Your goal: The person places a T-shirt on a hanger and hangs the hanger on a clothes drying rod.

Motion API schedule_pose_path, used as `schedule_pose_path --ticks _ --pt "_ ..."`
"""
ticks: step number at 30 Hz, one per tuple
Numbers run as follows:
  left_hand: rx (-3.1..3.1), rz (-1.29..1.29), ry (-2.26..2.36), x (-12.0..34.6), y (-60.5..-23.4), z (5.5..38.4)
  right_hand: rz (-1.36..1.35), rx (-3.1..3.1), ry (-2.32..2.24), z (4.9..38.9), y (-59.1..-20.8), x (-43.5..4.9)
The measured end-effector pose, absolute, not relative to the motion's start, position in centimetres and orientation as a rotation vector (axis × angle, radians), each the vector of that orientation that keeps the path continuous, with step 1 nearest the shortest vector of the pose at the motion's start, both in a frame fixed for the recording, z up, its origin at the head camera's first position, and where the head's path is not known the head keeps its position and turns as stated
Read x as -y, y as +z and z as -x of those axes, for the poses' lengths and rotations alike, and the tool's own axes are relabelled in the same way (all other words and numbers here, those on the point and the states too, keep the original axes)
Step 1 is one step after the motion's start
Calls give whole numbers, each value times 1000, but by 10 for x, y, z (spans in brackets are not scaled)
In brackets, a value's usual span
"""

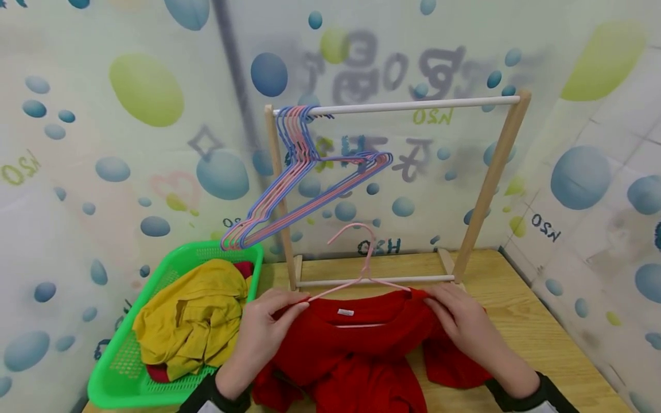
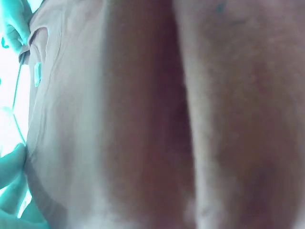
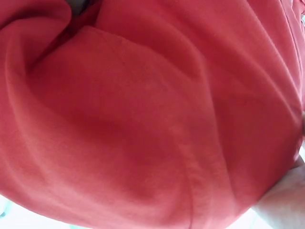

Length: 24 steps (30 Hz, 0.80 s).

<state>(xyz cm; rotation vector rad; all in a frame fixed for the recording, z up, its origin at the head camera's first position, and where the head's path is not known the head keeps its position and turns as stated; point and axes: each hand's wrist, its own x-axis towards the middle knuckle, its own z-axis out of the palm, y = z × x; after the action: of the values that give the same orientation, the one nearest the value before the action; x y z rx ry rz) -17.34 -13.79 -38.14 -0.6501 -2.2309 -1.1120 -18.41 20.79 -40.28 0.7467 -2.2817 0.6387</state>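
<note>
A red long-sleeved shirt (image 1: 356, 350) hangs between my hands with its neckline up and a small white label (image 1: 346, 312) inside the collar. A pink hanger (image 1: 368, 269) sits in the neckline, its hook upward and its arms running under the shoulders. My left hand (image 1: 263, 327) pinches the left shoulder between thumb and fingers. The opposite shoulder is gripped by my right hand (image 1: 465, 321). Cloth fills most of the right wrist view, where part of the right hand (image 3: 283, 195) shows at the edge. Colours are washed out in the left wrist view.
A wooden rack (image 1: 490, 183) with a white top bar (image 1: 418, 105) stands behind the shirt. Several blue and pink hangers (image 1: 304, 172) hang at its left end. To the left, a green basket (image 1: 116, 350) holds yellow clothing (image 1: 198, 315) and some dark red cloth.
</note>
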Motion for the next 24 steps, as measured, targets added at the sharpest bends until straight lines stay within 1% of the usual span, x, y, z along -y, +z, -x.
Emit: schedule_pose_path --ticks 3,7,10,17,21,24 --pt "2175 687 -1122 134 -380 174 -764 2281 663 183 -401 -208" --pt "2221 694 -999 129 -378 173 -753 2274 683 181 -401 -209" --pt "2299 656 -879 129 -377 172 -733 2263 683 181 -402 -212" --pt "2270 541 -797 144 -375 168 -700 2253 690 183 -406 -223" --pt "2406 439 -726 156 -374 163 -679 2213 699 184 -405 -231" --pt "2513 417 -718 163 -375 161 -680 2182 704 185 -404 -238"
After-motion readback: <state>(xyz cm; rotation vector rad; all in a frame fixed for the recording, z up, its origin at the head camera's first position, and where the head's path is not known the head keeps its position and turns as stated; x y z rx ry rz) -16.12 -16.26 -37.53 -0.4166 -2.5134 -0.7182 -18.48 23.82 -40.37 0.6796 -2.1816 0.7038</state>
